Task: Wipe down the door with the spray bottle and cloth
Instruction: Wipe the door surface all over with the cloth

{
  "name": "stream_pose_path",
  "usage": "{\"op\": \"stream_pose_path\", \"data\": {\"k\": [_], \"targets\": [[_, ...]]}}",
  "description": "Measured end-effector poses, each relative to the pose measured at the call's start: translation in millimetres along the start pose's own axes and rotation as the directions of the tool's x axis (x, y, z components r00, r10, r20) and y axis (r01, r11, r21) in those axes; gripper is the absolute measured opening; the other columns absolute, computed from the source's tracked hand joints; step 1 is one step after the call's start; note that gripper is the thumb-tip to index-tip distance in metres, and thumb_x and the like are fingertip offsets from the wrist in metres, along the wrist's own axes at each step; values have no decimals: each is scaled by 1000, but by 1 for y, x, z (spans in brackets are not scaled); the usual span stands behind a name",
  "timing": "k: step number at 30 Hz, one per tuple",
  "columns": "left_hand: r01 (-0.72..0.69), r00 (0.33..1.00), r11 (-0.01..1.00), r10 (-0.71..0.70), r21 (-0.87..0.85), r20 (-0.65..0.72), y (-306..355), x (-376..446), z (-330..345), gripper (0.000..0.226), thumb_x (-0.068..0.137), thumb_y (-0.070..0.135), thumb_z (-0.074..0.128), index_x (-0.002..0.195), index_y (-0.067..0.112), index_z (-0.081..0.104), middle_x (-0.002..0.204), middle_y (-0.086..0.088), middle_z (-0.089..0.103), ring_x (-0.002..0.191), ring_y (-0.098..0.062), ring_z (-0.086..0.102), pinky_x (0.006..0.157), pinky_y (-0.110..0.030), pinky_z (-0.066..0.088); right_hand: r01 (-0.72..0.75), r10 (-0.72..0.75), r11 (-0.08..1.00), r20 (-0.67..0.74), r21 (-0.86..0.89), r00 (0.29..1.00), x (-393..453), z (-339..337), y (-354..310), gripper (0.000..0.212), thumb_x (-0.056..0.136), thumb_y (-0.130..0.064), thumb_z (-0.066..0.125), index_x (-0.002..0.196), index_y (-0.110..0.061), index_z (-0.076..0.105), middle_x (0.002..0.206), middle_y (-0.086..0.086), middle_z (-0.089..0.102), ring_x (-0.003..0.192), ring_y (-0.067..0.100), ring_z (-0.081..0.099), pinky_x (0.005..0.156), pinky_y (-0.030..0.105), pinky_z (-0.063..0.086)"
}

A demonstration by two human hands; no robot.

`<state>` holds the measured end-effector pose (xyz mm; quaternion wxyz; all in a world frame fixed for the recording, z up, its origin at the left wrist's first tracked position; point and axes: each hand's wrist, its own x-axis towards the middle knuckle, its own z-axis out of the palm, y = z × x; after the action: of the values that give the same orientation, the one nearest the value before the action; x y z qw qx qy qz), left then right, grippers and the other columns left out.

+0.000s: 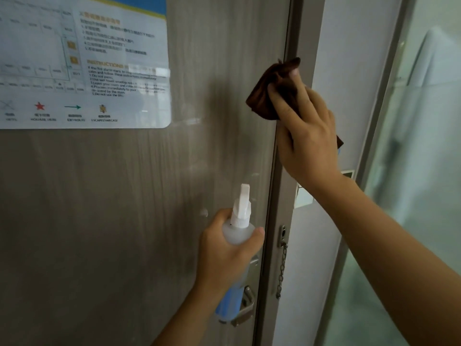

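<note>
A grey wood-grain door [124,208] fills the left and middle of the view. My right hand [306,136] presses a dark brown cloth [269,91] against the door's right edge, fingers spread over the cloth. My left hand [224,255] grips a clear spray bottle [237,231] with a white trigger head and blue liquid in its lower part. The bottle stands upright, close to the door and just above the handle.
A laminated evacuation notice [82,61] covers the door's upper left. A metal door handle [245,310] sits below the bottle. A security chain [282,265] hangs on the frame [289,146]. To the right are a white wall and a glass partition [411,171].
</note>
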<state>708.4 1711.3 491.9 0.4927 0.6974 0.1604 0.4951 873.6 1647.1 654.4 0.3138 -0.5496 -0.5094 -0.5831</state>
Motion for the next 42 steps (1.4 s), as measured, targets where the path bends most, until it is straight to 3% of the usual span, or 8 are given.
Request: {"op": "stream_pose_path", "data": {"k": [3,11,17,21,28,31,35,42], "targets": [[16,1000,999,-16,-32,1,3,3,11,36,79,31,88,109,23,70,84,0,73,75,-16,72,62,-21,56,11,-11,1000,-5,8,1000,0,-2,8,49,101,-7,47,149,-16,53,163,17,35,137,37,47,95,49,45],[29,997,999,-28,25,-71,-9,7,47,52,65,58,79,105,26,70,81,3,71,72,-15,71,62,-24,58,45,-45,997,11,67,999,-4,8,35,50,102,-11,45,151,-17,50,164,15,33,139,36,45,96,50,45],[115,991,993,-113,34,-71,-22,2,58,37,79,26,90,109,25,68,83,-2,71,74,-11,71,60,-18,55,34,-35,994,10,101,999,-14,21,47,50,103,-11,47,153,-19,48,164,15,33,140,37,43,98,50,45],[174,982,981,-166,83,-92,-35,-6,61,36,79,30,90,107,26,68,87,-1,72,78,-11,71,61,-16,53,23,-27,991,25,134,999,-22,29,50,52,102,-10,49,153,-18,47,165,15,30,141,36,42,100,49,44],[199,974,976,-188,84,-125,-47,-18,51,30,79,22,90,102,24,70,76,0,71,64,-11,67,56,-21,52,-15,1,982,73,190,997,-43,40,42,56,99,-8,51,154,-17,47,165,16,30,141,37,42,100,53,45],[175,957,980,-147,96,-249,-43,-27,40,38,74,30,92,105,28,71,79,6,73,64,-9,68,57,-20,53,-24,9,976,68,215,998,-50,42,40,56,98,-7,51,153,-17,47,165,16,31,140,37,43,100,54,45],[143,918,982,-84,126,-386,-36,-32,10,39,72,14,94,102,24,71,82,15,73,69,-4,69,57,-11,49,-21,6,972,65,234,998,-59,45,32,55,99,-7,50,153,-16,47,165,16,30,142,37,42,101,53,45],[174,918,971,-100,163,-385,-37,-32,-18,30,74,16,92,95,21,71,74,4,73,63,-13,68,54,-18,51,-90,68,963,93,254,993,-73,61,13,59,96,-5,53,154,-17,46,166,14,29,143,35,41,101,49,42]]}}
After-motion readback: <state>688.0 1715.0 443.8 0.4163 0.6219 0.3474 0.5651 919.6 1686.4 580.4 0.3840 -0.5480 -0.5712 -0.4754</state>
